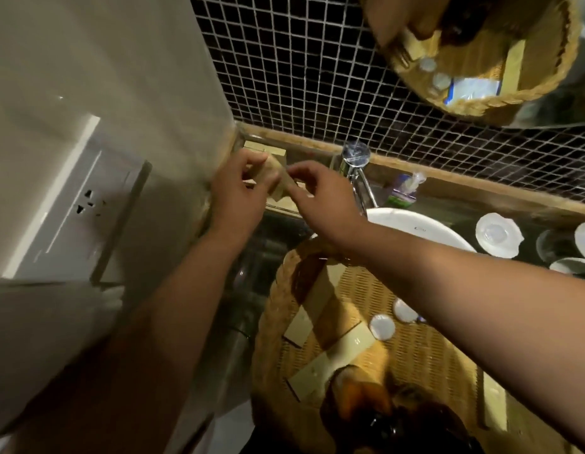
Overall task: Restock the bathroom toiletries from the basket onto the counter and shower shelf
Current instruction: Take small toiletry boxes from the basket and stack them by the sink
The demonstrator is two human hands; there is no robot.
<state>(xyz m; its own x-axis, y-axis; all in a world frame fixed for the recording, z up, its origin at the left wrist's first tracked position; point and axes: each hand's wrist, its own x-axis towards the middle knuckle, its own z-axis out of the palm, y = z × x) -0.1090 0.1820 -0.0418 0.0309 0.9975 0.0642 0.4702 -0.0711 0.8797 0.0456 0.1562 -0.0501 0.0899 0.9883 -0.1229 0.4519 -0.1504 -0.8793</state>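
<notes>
A round woven basket sits low in the middle, holding several flat beige boxes, white round lids and a dark amber bottle. Both hands reach to the back left corner of the counter. My left hand and my right hand together pinch a small beige box above a tray where another beige box lies. The held box is blurred.
A chrome tap stands right of the hands over a white basin. Upturned white cups sit at the right. A mirror above reflects the basket. A wall socket is on the left wall.
</notes>
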